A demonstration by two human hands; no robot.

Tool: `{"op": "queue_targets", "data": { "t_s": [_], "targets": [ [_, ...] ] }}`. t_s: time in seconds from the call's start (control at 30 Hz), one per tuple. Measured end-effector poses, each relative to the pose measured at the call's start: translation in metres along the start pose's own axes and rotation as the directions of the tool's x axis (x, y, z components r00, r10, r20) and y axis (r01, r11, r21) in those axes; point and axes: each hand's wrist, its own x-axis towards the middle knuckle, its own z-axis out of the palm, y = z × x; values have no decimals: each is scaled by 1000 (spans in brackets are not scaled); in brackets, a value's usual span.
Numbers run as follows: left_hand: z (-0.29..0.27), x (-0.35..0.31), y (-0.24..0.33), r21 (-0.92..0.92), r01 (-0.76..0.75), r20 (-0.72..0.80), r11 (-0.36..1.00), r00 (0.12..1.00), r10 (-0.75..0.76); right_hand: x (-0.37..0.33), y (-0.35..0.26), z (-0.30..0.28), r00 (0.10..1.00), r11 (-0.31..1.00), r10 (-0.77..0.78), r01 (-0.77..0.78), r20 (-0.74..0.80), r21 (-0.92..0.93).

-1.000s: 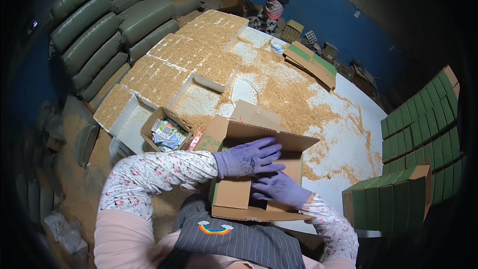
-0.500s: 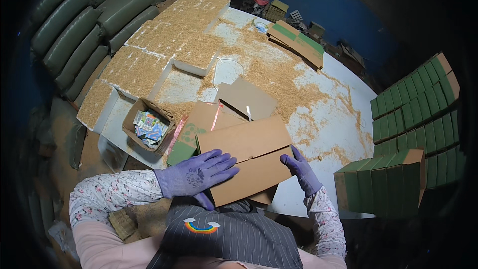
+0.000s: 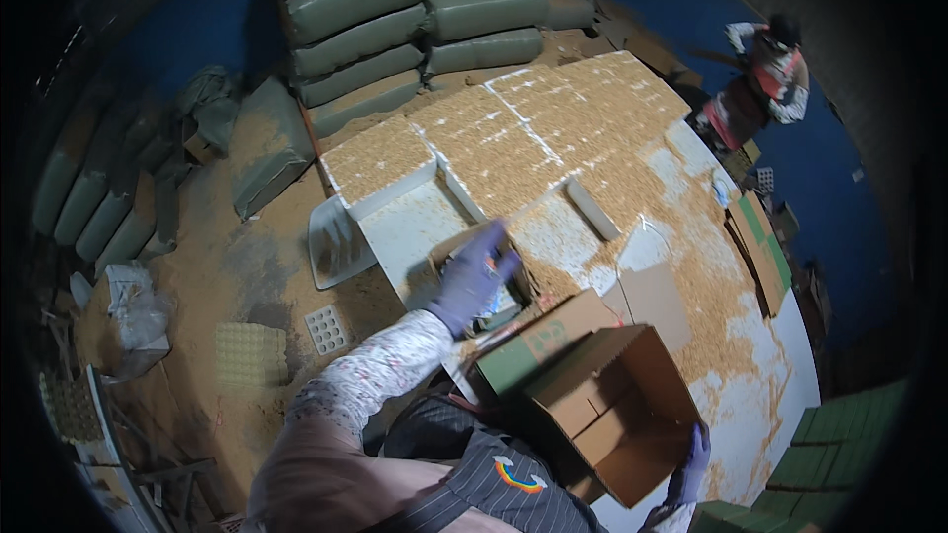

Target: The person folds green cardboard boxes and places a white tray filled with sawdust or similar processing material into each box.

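An open cardboard box [image 3: 657, 380] stands tilted in front of my apron, its mouth facing right and its inside empty. My right hand [image 3: 694, 462], in a purple glove, grips its right edge near the lower corner. My left hand [image 3: 469, 288], gloved alike, is over a small carton [image 3: 446, 247] of colourful printed cards [image 3: 491, 308]. Its fingers look stretched and apart, somewhat blurred; their tips partly cover the cards. Between the two containers lies a flattened green-and-brown carton [image 3: 548, 336].
The white table [image 3: 731, 405] bears scattered wood shavings and shaving-filled trays [image 3: 494, 138]. Green sacks [image 3: 355, 10] are stacked behind. Flat cartons [image 3: 760, 247] lie at the far right edge, green boxes [image 3: 820, 454] at lower right. Another person [image 3: 765, 79] stands beyond the table.
My view has swung left. My left hand has left the box and moved to the card carton. The box, closed on top before, now shows its open inside; my right hand still holds it.
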Motion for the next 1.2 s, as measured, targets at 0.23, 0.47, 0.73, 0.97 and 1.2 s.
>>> {"op": "queue_targets", "data": {
  "t_s": [0.23, 0.47, 0.73, 0.97, 1.2],
  "targets": [
    [-163, 74, -320, -809, 216, -386, 547, 508, -770, 7, 37, -22, 987, 971, 148, -157, -58, -182],
    [-115, 73, -286, -815, 194, -404, 547, 488, -774, -1, 49, -45, 986, 990, 131, -124, -99, 73],
    [-161, 41, -226, -988, 142, 65, 58, 731, -679, -1, 20, -10, 993, 991, 48, -34, -105, 126],
    [-116, 4, -48, -882, 428, 385, 197, 895, -224, 5, 4, 1, 981, 993, -98, 87, -169, -74],
    [30, -5, 156, -522, 853, 853, -2, 521, 22, 56, 2, 0, 990, 988, 118, -109, -75, 107]
  ]
}}
